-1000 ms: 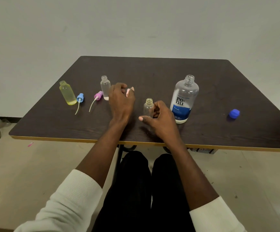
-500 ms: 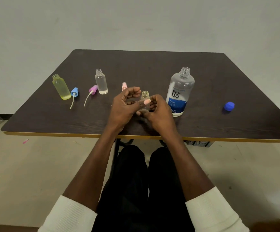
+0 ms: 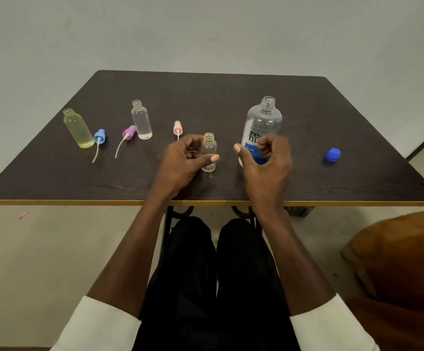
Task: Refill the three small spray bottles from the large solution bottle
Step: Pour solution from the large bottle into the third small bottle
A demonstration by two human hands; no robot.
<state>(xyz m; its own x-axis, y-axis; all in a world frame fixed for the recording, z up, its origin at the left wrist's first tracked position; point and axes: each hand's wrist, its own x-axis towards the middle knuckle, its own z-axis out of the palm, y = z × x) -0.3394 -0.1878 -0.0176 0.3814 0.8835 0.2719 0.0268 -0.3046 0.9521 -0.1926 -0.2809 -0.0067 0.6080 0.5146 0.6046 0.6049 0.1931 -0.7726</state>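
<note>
My left hand [image 3: 181, 160] grips a small clear spray bottle [image 3: 209, 148], uncapped and upright on the table, with the thumb across its front. My right hand [image 3: 266, 165] hovers just in front of the large solution bottle [image 3: 262, 120], fingers loosely curled, thumb spread, holding nothing. The large bottle stands open, without its cap. To the left stand a yellow small bottle [image 3: 78, 130] and a second clear small bottle [image 3: 141, 121], both uncapped. A blue spray head [image 3: 99, 136], a purple spray head [image 3: 129, 132] and a pink spray head [image 3: 177, 128] lie beside them.
The large bottle's blue cap [image 3: 332, 155] lies on the right side of the dark wooden table [image 3: 79, 201]. A brown object [image 3: 395, 262] sits low at the right, beside my legs. A grey wall rises behind the table.
My right hand let go of the small clear bottle and moved right, in front of the large bottle. My left hand, which earlier put down the pink spray head, now holds the small bottle alone.
</note>
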